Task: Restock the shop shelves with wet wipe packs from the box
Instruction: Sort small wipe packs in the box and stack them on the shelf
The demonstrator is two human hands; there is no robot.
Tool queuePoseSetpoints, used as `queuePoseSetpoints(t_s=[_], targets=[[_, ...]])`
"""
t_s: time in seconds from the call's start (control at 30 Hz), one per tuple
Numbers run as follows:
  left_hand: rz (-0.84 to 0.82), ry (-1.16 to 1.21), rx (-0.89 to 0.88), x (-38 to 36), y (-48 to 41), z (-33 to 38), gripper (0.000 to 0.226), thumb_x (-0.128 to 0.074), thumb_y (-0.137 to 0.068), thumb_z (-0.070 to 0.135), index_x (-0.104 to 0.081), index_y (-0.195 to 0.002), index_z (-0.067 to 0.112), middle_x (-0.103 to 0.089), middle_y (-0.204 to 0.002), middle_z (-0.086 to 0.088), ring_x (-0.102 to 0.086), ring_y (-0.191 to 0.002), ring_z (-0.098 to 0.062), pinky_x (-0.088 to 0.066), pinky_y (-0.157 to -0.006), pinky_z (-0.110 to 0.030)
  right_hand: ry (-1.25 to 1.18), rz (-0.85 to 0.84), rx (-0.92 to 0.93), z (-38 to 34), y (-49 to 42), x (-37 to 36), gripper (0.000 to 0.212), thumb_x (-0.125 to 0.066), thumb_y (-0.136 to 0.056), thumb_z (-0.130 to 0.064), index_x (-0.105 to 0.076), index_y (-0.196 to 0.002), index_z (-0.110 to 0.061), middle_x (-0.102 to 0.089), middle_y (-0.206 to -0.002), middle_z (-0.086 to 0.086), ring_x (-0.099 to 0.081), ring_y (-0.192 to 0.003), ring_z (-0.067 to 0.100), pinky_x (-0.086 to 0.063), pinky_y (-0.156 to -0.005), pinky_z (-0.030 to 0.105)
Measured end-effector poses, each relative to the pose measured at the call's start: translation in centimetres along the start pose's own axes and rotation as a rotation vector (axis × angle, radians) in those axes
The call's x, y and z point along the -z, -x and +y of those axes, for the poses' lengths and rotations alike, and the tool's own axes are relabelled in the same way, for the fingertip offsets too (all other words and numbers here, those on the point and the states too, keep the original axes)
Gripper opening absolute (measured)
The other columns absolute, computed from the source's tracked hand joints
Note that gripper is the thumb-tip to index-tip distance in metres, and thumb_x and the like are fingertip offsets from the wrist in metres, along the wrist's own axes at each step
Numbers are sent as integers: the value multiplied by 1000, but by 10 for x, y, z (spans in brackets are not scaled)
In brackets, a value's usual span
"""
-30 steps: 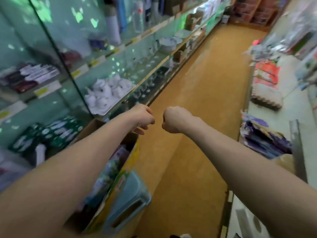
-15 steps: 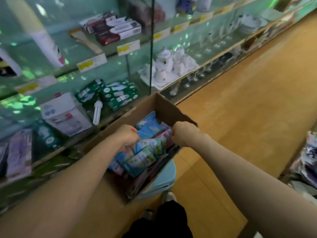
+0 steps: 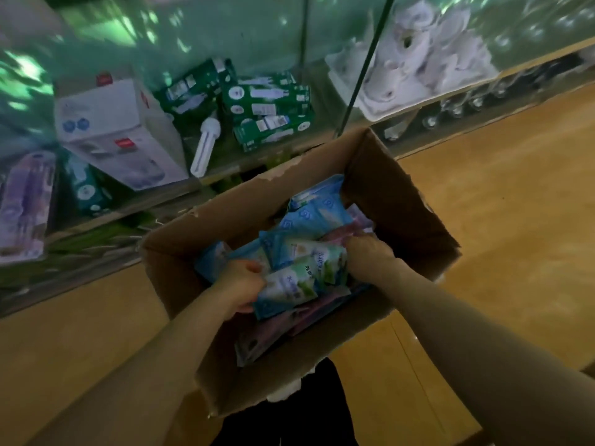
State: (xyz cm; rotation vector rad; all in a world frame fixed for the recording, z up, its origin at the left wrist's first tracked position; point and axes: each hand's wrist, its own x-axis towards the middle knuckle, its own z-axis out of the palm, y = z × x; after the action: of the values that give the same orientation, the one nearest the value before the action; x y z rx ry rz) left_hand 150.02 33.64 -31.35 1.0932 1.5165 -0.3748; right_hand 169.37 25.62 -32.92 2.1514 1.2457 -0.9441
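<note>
You have both hands down inside the open brown cardboard box (image 3: 396,194), which sits just in front of the glass display shelf (image 3: 222,177). What it rests on is hidden. The box is about half full of soft plastic wet wipe packs (image 3: 315,217) lying loose and overlapping. Blue ones lie toward the far corner, pale green ones in the middle, and pink or purple ones along the near right wall.

Your left hand (image 3: 241,284) has its fingers curled round the left end of a green-and-white pack (image 3: 289,286) on top of the heap. Your right hand (image 3: 370,254) is curled down onto the right end of the same cluster, gripping the packs there. You cannot tell whether it holds the very same pack.

Behind the glass, dark green printed cartons (image 3: 270,104) are stacked near the middle of the shelf. A bare white tube lamp (image 3: 206,146) lies just to their left, beside a large white carton (image 3: 119,130). A white ceramic tea set (image 3: 418,59) stands toward the right end. The yellow-brown floor (image 3: 499,204) runs past the box's right side.
</note>
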Motion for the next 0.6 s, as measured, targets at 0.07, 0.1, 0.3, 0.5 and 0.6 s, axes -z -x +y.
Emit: queuePoseSetpoints(t_s=[0.07,0.1,0.3,0.5,0.6], targets=[[-8,2,9,-10,-10,-4,42,-52,-94,5,-48,-135,14,-53,-123,-16,-56,-101,-27,-49,-69,-34,79,17,7,10,-20,-6,57,-44,-98,-24,-24,-149,-10,-19,-154,17,-27,-137,35,-37,-105,44],[-14,2,4,-15,-14,-6,41,-52,-94,5,-49,-134,14,-52,-124,-15,-55,-100,-26,-49,-67,-33,117,26,10,16,-29,-8,59,-46,-98,-27,-23,-149,-10,-19,-154,16,-27,-136,35,-35,-105,44],[-47,63,-4,-41,-28,-11,33,-56,-93,7,-55,-123,18,-53,-124,-9,-57,-82,-16,-49,-58,-24,113,-52,35,24,-60,-18,76,-59,-91,-36,-19,-150,-9,-31,-150,8,-35,-135,30,-36,-106,39],[-76,80,10,-41,-33,-6,32,-59,-93,12,-55,-124,16,-59,-111,-6,-58,-79,-13,-51,-61,-25,-200,-272,237,14,-52,12,53,-55,-95,-37,-41,-142,-17,-46,-139,-3,-45,-128,25,-40,-103,35],[-182,190,117,-39,-26,4,33,-60,-93,32,-59,-117,9,-66,-95,-6,-63,-78,-17,-54,-64,-32,-539,-360,154,9,-50,22,38,-66,-90,-27,-57,-121,-6,-60,-115,8,-61,-93,20,-54,-73,27]])
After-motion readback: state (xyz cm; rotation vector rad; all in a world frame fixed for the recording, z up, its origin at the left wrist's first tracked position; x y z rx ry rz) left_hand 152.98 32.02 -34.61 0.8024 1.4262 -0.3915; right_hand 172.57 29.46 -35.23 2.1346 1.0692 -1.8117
